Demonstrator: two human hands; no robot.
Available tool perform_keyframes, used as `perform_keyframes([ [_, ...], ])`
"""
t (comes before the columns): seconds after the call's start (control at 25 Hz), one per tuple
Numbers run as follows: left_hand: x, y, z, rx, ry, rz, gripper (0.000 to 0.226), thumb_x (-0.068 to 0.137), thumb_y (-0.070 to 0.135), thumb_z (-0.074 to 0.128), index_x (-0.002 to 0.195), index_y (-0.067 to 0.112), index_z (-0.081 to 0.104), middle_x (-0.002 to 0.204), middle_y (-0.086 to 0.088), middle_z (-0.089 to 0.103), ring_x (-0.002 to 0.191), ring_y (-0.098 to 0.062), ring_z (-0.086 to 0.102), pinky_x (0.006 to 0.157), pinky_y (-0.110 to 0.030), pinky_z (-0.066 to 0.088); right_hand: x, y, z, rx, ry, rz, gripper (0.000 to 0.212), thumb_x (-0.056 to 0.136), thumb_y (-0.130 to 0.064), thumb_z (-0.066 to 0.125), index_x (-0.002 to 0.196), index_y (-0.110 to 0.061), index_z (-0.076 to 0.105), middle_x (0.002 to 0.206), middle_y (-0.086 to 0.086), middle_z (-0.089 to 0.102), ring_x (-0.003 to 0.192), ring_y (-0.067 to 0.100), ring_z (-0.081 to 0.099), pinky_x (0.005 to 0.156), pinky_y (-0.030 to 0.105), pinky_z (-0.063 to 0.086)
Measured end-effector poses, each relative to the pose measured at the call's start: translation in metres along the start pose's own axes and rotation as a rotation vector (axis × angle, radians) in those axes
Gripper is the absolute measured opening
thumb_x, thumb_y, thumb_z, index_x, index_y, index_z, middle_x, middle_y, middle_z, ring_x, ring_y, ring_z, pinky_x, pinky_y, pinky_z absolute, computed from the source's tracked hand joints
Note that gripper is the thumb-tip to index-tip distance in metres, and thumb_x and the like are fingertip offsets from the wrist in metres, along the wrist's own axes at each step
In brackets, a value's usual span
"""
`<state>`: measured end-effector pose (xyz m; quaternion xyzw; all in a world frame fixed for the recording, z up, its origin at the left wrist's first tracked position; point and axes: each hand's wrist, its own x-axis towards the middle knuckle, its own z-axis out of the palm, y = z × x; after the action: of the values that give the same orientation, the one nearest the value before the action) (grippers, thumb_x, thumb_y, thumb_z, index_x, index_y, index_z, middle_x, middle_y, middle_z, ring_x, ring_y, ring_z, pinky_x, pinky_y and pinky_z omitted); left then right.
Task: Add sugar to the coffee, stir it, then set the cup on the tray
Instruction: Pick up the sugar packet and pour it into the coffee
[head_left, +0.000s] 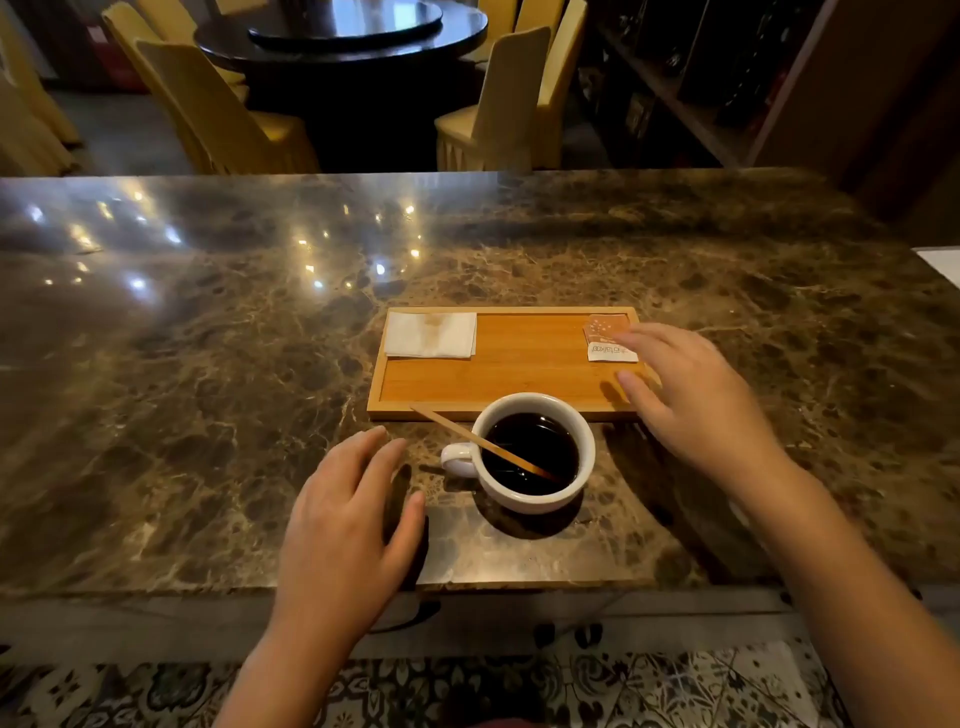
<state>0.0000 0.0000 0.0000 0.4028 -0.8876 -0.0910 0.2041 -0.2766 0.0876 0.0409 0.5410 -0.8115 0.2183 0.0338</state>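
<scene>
A white cup (540, 496) of black coffee stands on the marble counter just in front of the wooden tray (519, 364), its handle pointing left. A thin wooden stir stick (467, 436) leans in the cup, its upper end over the tray's front edge. A small sugar packet (605, 338) lies in the tray's far right corner. My right hand (696, 400) hovers open over that corner, fingertips touching or almost touching the packet. My left hand (348, 519) rests open on the counter left of the cup, apart from the handle.
A folded white napkin (431, 335) lies in the tray's far left corner. The marble counter (208, 364) stretches wide to both sides. Beyond it stand yellow-covered chairs (498, 104) around a dark round table (343, 36), and shelving (701, 78) at the right.
</scene>
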Motion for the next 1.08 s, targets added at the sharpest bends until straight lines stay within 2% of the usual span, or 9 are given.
perform_keyframes([
  [0.12, 0.005, -0.006, 0.012, 0.011, -0.067, -0.015, 0.049, 0.082, 0.025, 0.069, 0.126, 0.007, 0.056, 0.133, -0.017, 0.055, 0.124, -0.032, 0.051, 0.1, -0.042, 0.037, 0.022, 0.008, 0.025, -0.082, -0.055, 0.053, 0.047, 0.091, -0.027, 0.05, 0.136, -0.019, 0.036, 0.145, 0.006, 0.039, 0.133, 0.022, 0.031, 0.105, 0.046, 0.031],
  [0.24, 0.004, -0.011, 0.019, 0.023, -0.113, -0.022, 0.05, 0.085, 0.036, 0.054, 0.127, 0.009, 0.054, 0.135, -0.018, 0.054, 0.127, -0.033, 0.048, 0.102, -0.047, 0.037, 0.027, 0.014, 0.04, -0.103, -0.162, 0.083, 0.047, 0.092, -0.03, 0.047, 0.136, -0.019, 0.036, 0.145, 0.005, 0.04, 0.133, 0.022, 0.032, 0.105, 0.047, 0.03],
  [0.32, 0.004, -0.013, 0.02, 0.023, -0.097, -0.025, 0.055, 0.084, 0.042, 0.042, 0.127, 0.01, 0.055, 0.134, -0.017, 0.055, 0.127, -0.031, 0.048, 0.102, -0.048, 0.037, 0.025, 0.018, 0.041, -0.095, -0.123, 0.082, 0.042, 0.092, -0.028, 0.048, 0.131, -0.018, 0.043, 0.138, 0.005, 0.048, 0.128, 0.022, 0.039, 0.103, 0.048, 0.031],
  [0.44, 0.004, -0.015, 0.023, 0.009, -0.079, -0.025, 0.055, 0.083, 0.043, 0.041, 0.127, 0.012, 0.055, 0.135, -0.015, 0.055, 0.128, -0.029, 0.047, 0.102, -0.046, 0.035, 0.023, 0.017, 0.041, -0.047, -0.033, 0.036, 0.03, 0.088, -0.024, 0.056, 0.117, -0.02, 0.056, 0.121, 0.004, 0.062, 0.115, 0.024, 0.05, 0.096, 0.047, 0.035],
  [0.72, 0.003, -0.018, 0.026, 0.003, -0.073, -0.011, 0.055, 0.084, 0.043, 0.041, 0.128, 0.014, 0.054, 0.136, -0.012, 0.054, 0.13, -0.026, 0.045, 0.104, -0.046, 0.034, 0.027, 0.021, 0.035, 0.136, 0.026, 0.108, 0.008, 0.079, -0.027, 0.068, 0.084, -0.021, 0.066, 0.092, 0.0, 0.068, 0.094, 0.023, 0.057, 0.087, 0.047, 0.038],
  [0.8, 0.003, -0.019, 0.027, 0.003, -0.068, -0.005, 0.055, 0.084, 0.043, 0.041, 0.128, 0.014, 0.054, 0.136, -0.012, 0.054, 0.13, -0.026, 0.045, 0.104, -0.045, 0.034, 0.029, 0.023, 0.037, 0.12, 0.032, 0.122, 0.015, 0.076, -0.028, 0.07, 0.088, -0.021, 0.065, 0.095, 0.002, 0.066, 0.097, 0.024, 0.056, 0.087, 0.046, 0.037],
  [0.96, 0.004, -0.019, 0.027, 0.009, -0.066, 0.0, 0.054, 0.084, 0.043, 0.042, 0.128, 0.014, 0.054, 0.135, -0.012, 0.055, 0.129, -0.027, 0.046, 0.103, -0.045, 0.034, 0.033, 0.03, 0.042, 0.029, -0.069, 0.291, 0.061, 0.073, -0.042, 0.071, 0.124, -0.016, 0.05, 0.131, 0.01, 0.048, 0.123, 0.029, 0.034, 0.099, 0.052, 0.031],
  [1.08, 0.003, -0.019, 0.027, 0.007, -0.066, 0.0, 0.054, 0.083, 0.043, 0.041, 0.128, 0.014, 0.054, 0.136, -0.012, 0.055, 0.129, -0.027, 0.046, 0.103, -0.046, 0.035, 0.037, 0.034, 0.041, 0.083, -0.126, 0.376, 0.059, 0.07, -0.046, 0.072, 0.118, -0.016, 0.055, 0.134, 0.01, 0.044, 0.128, 0.029, 0.027, 0.102, 0.049, 0.03],
])
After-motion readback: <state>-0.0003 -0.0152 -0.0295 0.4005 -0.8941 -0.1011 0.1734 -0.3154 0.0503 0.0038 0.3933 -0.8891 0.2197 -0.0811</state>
